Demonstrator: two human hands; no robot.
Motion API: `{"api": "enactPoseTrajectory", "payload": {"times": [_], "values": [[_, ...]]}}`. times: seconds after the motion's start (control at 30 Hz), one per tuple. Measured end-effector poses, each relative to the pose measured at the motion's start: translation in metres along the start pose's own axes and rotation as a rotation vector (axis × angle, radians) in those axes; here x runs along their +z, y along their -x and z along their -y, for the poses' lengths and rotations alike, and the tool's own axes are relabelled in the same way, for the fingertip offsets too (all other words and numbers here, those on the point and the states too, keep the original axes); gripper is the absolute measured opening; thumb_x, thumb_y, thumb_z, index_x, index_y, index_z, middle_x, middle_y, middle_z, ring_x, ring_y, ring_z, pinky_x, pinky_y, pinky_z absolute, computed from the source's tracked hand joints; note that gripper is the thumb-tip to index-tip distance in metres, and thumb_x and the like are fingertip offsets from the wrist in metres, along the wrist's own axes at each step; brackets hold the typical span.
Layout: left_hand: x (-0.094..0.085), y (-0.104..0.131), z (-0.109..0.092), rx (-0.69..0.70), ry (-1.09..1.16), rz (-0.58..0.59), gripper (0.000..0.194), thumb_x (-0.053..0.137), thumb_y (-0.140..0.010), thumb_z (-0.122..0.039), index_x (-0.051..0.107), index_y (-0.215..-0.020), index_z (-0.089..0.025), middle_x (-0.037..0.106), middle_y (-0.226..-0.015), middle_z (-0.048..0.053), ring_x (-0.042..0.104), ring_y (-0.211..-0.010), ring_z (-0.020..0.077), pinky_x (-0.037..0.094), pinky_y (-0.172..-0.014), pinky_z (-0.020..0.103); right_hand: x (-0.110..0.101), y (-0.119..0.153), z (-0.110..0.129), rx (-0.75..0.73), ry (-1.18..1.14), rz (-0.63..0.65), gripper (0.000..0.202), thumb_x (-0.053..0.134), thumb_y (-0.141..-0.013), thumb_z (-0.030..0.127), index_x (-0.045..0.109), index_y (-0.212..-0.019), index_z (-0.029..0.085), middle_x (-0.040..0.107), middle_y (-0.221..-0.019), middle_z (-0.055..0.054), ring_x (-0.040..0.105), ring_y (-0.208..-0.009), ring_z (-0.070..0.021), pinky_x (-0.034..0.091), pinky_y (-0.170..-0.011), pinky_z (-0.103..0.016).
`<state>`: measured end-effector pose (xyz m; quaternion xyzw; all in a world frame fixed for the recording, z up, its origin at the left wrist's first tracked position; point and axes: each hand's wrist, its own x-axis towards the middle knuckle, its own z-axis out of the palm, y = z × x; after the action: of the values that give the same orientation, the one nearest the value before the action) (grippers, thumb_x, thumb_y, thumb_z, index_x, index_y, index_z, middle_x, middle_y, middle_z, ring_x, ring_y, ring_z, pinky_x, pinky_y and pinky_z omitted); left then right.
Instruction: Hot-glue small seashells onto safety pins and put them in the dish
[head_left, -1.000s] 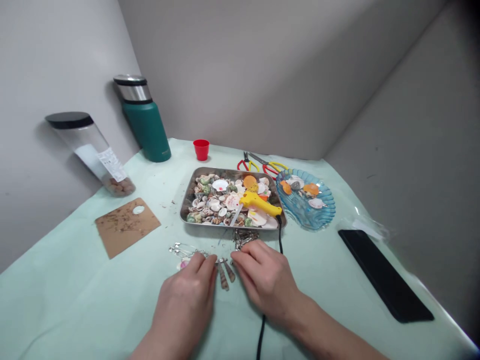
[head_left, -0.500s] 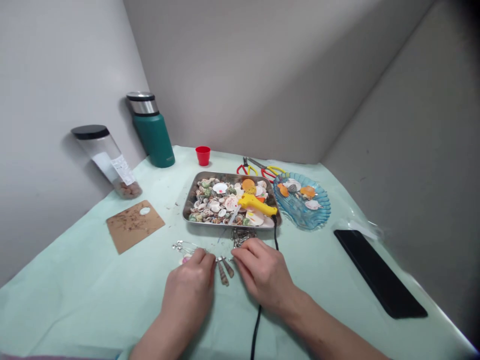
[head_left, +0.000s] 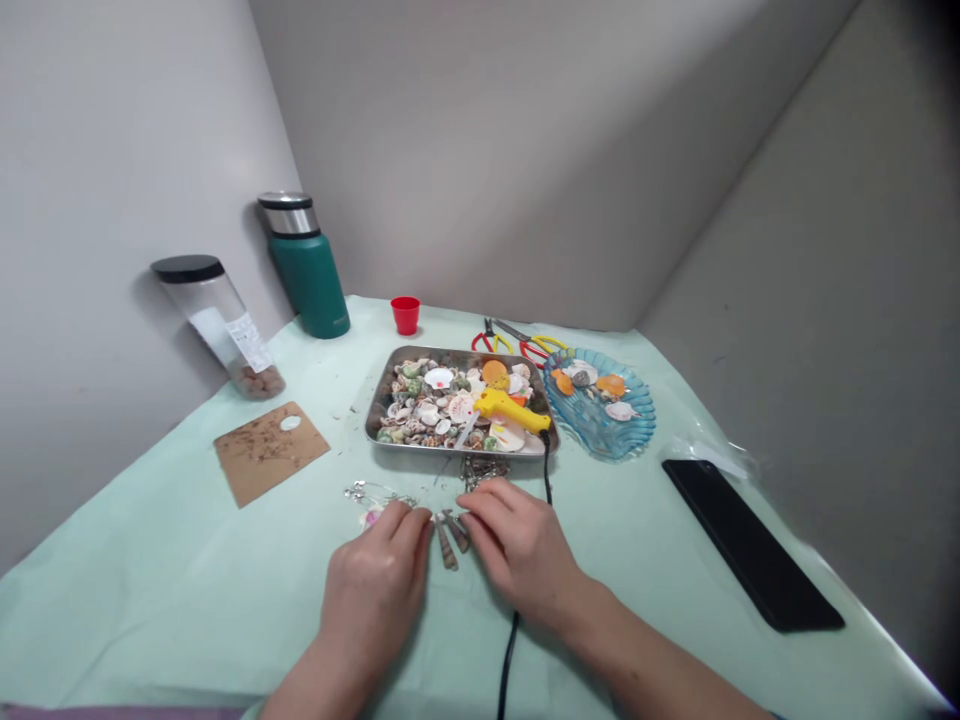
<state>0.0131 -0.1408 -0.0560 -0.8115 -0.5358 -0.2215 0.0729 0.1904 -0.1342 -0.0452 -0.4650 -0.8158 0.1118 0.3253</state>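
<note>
My left hand is pinched closed beside a slim brown spiral shell, at the end of a thin metal strand that its fingers mostly cover. A second spiral shell lies close by, against the fingertips of my right hand. That hand is pinched too, on something small and silvery near the shells' tops; its exact form is too small to tell. Left of the fingers lie thin metal chain pieces and a white-and-pink shell. Behind my right hand sits a pile of dark metal-topped pieces.
A metal tray of shells carries a yellow glue gun, its black cable running under my right wrist. Around it are a blue shell-shaped plate, pliers, scissors, red cup, brown card, jar, bottle and phone.
The fingertips of my right hand have shifted slightly left, closer to the second spiral shell. My left hand is almost still. The whole view has shifted slightly.
</note>
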Motion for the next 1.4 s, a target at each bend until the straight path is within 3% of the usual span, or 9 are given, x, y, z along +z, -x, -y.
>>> {"api": "enactPoseTrajectory", "payload": {"times": [0.5, 0.63, 0.97, 1.2, 1.4], "values": [[-0.003, 0.004, 0.005, 0.137, 0.104, -0.191, 0.015, 0.050, -0.086, -0.015, 0.058, -0.098, -0.019, 0.066, -0.081, 0.003, 0.061, -0.060, 0.0133, 0.042, -0.054, 0.023, -0.006, -0.006, 0.005, 0.150, -0.208, 0.010, 0.019, 0.046, -0.087, 0.016, 0.061, -0.098, 0.018, 0.061, -0.093, -0.006, 0.057, -0.084, -0.0158, 0.044, -0.075, -0.028], [-0.013, 0.000, 0.009, 0.180, 0.057, -0.260, 0.018, 0.054, -0.083, -0.013, 0.058, -0.100, -0.018, 0.067, -0.083, 0.002, 0.060, -0.061, 0.0129, 0.042, -0.056, 0.024, -0.014, -0.009, 0.009, 0.143, -0.279, -0.007, 0.019, 0.047, -0.086, 0.016, 0.062, -0.097, 0.019, 0.061, -0.092, -0.005, 0.057, -0.084, -0.0150, 0.044, -0.075, -0.027], [-0.056, -0.055, 0.005, 0.184, 0.223, -0.468, 0.016, 0.059, -0.080, -0.012, 0.062, -0.094, -0.018, 0.067, -0.087, 0.003, 0.061, -0.072, 0.0124, 0.045, -0.067, 0.023, -0.066, -0.054, 0.021, 0.020, -0.349, -0.165, 0.017, 0.049, -0.087, 0.018, 0.064, -0.093, 0.021, 0.063, -0.092, -0.004, 0.056, -0.089, -0.0159, 0.044, -0.081, -0.030], [-0.065, -0.096, 0.000, 0.178, 0.318, -0.576, 0.013, 0.059, -0.079, -0.011, 0.064, -0.090, -0.017, 0.066, -0.086, 0.003, 0.060, -0.074, 0.0118, 0.046, -0.068, 0.023, -0.089, -0.087, 0.019, -0.047, -0.354, -0.282, 0.015, 0.050, -0.087, 0.018, 0.065, -0.088, 0.020, 0.063, -0.089, -0.003, 0.057, -0.087, -0.0152, 0.044, -0.078, -0.029], [-0.068, -0.118, 0.000, 0.143, 0.403, -0.608, 0.012, 0.057, -0.080, -0.010, 0.065, -0.086, -0.017, 0.065, -0.084, 0.003, 0.059, -0.073, 0.0115, 0.046, -0.066, 0.022, -0.095, -0.103, 0.009, 0.031, -0.323, -0.249, 0.015, 0.051, -0.086, 0.021, 0.066, -0.085, 0.019, 0.064, -0.087, -0.003, 0.057, -0.083, -0.0145, 0.043, -0.074, -0.028]]}}
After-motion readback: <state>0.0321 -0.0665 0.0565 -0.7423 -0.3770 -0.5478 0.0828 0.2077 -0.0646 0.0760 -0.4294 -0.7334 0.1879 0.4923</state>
